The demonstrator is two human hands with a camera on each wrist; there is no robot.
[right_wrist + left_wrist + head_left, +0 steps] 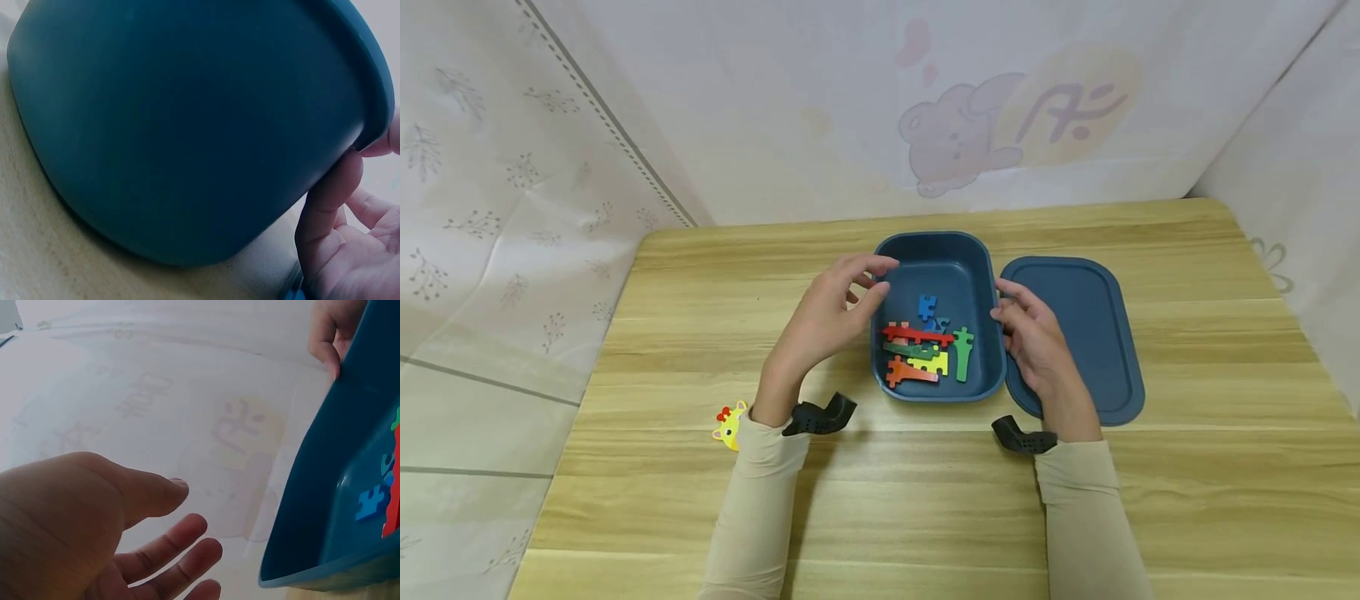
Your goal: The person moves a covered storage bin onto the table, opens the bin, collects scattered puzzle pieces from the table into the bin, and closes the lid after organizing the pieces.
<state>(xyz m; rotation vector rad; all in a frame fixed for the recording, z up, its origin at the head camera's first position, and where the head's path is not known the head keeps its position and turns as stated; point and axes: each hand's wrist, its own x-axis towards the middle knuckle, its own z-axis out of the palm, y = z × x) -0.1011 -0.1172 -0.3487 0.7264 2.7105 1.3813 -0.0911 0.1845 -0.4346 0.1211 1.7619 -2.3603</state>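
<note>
A dark blue plastic box (940, 279) stands on the table with several coloured jigsaw pieces gathered in its near half. Among them are a red piece (917, 335), a green piece (962, 354), an orange piece (910, 372), a yellow piece (938, 363) and a blue piece (927, 307). My left hand (842, 304) hovers at the left rim, thumb and fingers parted; the left wrist view shows it apart from the box wall (337, 487). My right hand (1033, 337) holds the right rim with thumb and fingertips, also seen in the right wrist view against the box's outer wall (187, 137).
A matching blue lid (1097, 333) lies flat to the right, partly under my right hand. On the table (887, 500), left of my left wrist, is a yellow animal-head piece (728, 427), half hidden by the sleeve. A patterned cloth (775, 108) hangs behind the table.
</note>
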